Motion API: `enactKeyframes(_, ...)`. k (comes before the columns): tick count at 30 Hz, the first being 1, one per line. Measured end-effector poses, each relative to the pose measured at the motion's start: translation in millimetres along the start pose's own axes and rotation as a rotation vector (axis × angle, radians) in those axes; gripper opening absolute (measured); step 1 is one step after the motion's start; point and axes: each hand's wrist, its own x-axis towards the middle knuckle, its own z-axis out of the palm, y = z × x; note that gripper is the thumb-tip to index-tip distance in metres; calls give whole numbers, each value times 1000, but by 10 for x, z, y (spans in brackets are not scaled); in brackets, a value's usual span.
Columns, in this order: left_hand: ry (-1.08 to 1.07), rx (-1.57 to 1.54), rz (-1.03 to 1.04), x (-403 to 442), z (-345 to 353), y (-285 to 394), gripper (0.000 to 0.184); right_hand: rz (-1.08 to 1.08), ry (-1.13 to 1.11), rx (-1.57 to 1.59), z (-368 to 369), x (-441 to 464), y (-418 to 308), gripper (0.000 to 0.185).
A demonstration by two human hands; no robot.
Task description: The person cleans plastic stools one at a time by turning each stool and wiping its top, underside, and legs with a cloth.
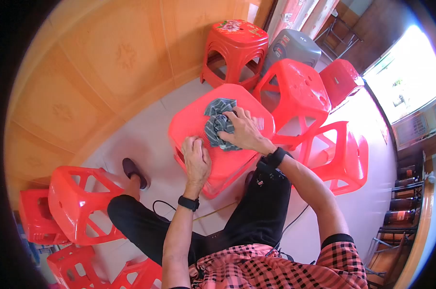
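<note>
A red plastic stool stands upright between the person's knees. On its seat lies a crumpled grey striped cloth. My right hand presses down on the cloth, its fingers curled into the fabric. At the near left edge of the same seat rests my left hand, its fingers bent over the rim, just left of the cloth. Both wrists wear black bands.
More red stools stand at the back, to the right and at the lower left. Behind them is a grey stool. A tan tiled wall runs along the left. Dark cables lie on the floor.
</note>
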Motion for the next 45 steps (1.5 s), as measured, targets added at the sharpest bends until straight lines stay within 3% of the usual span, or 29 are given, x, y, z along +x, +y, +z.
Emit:
enactKeyframes(3,25,-93,6,-23,9,19,15,6,-62,-34,105,297,-139,54)
enactKeyframes(4,58,-122,21,-28,4,30,11,-119,-28,-49,265,437,-66,54)
enactKeyframes(11,100,-96,67,-20,-13,21,8,-390,1,92,692,1154,-414,49)
enactKeyframes(14,73,-87,51,-28,16,-6,9,-364,-191,97,618,1322,-465,44)
enactKeyframes(18,70,-35,-6,-13,15,61,12,-282,71,23,572,1526,46,42)
enactKeyframes(20,73,-1,-18,-7,12,72,13,7,80,-41,384,1527,375,49)
enactKeyframes(23,84,-8,-21,6,34,66,14,251,58,-102,28,1368,789,54)
enactKeyframes(30,122,29,8,31,28,69,14,341,181,-65,-383,205,1094,49)
enactKeyframes(38,177,-138,64,14,-38,-26,7,220,316,-67,-175,-816,366,40)
enactKeyframes(40,112,-429,-77,16,-93,-99,13,102,240,-19,-84,-905,15,42)
enactKeyframes(41,122,-417,-80,22,-175,-114,13,63,214,43,-77,-908,-202,44)
enactKeyframes(43,28,-852,-346,28,-373,-137,20,23,142,95,13,-885,-511,46)
enactKeyframes(45,125,-781,-345,-50,-503,-212,21,-44,55,126,89,-759,-653,45)
